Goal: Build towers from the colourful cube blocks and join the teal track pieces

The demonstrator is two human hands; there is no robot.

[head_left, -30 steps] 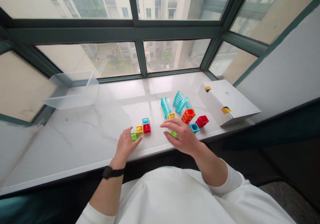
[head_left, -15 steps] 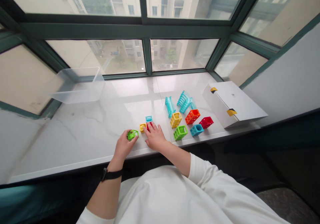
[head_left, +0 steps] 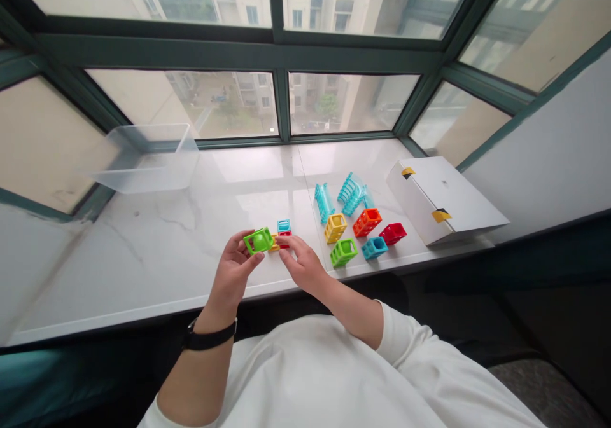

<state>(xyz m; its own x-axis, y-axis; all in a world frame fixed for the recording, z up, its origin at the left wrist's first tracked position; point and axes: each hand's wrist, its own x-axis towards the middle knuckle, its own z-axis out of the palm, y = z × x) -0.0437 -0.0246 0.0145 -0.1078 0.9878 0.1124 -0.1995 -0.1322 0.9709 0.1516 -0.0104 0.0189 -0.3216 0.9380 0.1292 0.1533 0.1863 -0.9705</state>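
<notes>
My left hand (head_left: 232, 271) holds a small green cube-shaped toy block (head_left: 259, 241), lifted off the white marble sill (head_left: 157, 250). My right hand (head_left: 301, 262) hovers just to its right with fingers partly spread, holding nothing, close to a joined cluster of blue, red and yellow blocks (head_left: 282, 233) on the sill. Further right lie a yellow block (head_left: 335, 227), a green block (head_left: 344, 252), an orange block (head_left: 366, 222), a blue block (head_left: 374, 247) and a red block (head_left: 393, 233). Turquoise ribbed track pieces (head_left: 351, 194) lie behind them.
A clear plastic tub (head_left: 147, 158) stands at the back left by the window. A white cardboard box (head_left: 442, 199) lies at the right end of the sill. Window frames close the back; a grey wall rises on the right.
My left hand has lifted the green block off the sill and turned it up. My right hand came from the loose blocks on the right to the cluster, then drew back slightly.
</notes>
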